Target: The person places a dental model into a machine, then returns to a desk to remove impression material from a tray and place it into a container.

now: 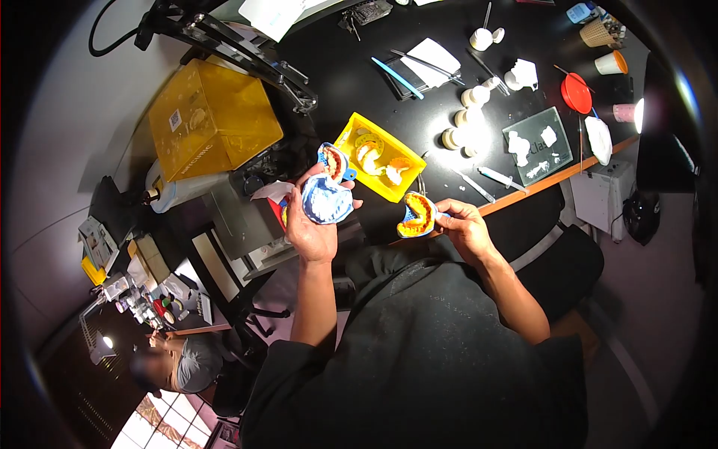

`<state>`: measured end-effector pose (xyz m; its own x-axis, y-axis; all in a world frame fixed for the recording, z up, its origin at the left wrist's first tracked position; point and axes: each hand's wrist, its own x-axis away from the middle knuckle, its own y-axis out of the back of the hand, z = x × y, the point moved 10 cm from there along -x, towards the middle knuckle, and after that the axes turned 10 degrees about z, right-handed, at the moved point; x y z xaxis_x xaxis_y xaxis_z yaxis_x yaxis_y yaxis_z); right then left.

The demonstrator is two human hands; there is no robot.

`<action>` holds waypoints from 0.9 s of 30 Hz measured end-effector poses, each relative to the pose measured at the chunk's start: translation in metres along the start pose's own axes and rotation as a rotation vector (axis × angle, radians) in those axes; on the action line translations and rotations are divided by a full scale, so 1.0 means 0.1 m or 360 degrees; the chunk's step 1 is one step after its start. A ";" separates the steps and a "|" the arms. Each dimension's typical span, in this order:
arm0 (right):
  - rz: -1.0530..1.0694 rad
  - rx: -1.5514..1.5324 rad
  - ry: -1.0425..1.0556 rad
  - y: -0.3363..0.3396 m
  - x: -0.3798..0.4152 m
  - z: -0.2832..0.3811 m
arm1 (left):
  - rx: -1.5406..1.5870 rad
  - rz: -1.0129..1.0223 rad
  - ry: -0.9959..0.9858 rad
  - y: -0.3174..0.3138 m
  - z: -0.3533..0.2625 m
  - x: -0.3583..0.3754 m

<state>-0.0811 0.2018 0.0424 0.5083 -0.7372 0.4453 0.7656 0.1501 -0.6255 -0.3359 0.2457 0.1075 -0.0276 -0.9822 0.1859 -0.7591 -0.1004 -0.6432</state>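
Note:
In my left hand (314, 236) rest two dental impression trays. The nearer tray (327, 200) is blue with a pale, whitish-blue filling; behind it, toward my fingertips, is another blue tray (332, 161) with reddish-orange impression material. My right hand (465, 230) pinches the handle of a third impression tray (416, 215), blue and filled with yellow-orange material, its tooth hollows facing up. Just beyond both hands sits a yellow box (348, 135) containing several pale and yellow dental pieces. Something red with white paper (274, 191) shows partly behind my left hand.
On the black bench (336, 71) stand several white jars (470, 118) under bright light. A glass slab (537, 146) with white lumps, a red bowl (576, 93) and syringes (501, 179) lie right. Left are a large yellow box (213, 120) and a seated person (196, 363).

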 end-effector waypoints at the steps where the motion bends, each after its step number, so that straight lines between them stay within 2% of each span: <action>1: -0.0011 -0.0004 -0.0005 0.00 0.00 0.00 | -0.0007 0.0000 0.0000 0.00 0.00 0.00; 27: -0.0046 0.0000 -0.0006 0.02 -0.03 -0.01 | 0.0016 -0.0080 -0.0029 0.11 0.00 0.04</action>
<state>-0.0813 0.2042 0.0390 0.4872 -0.7389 0.4655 0.7802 0.1288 -0.6121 -0.3440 0.2410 0.1010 0.0223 -0.9785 0.2050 -0.7527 -0.1514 -0.6407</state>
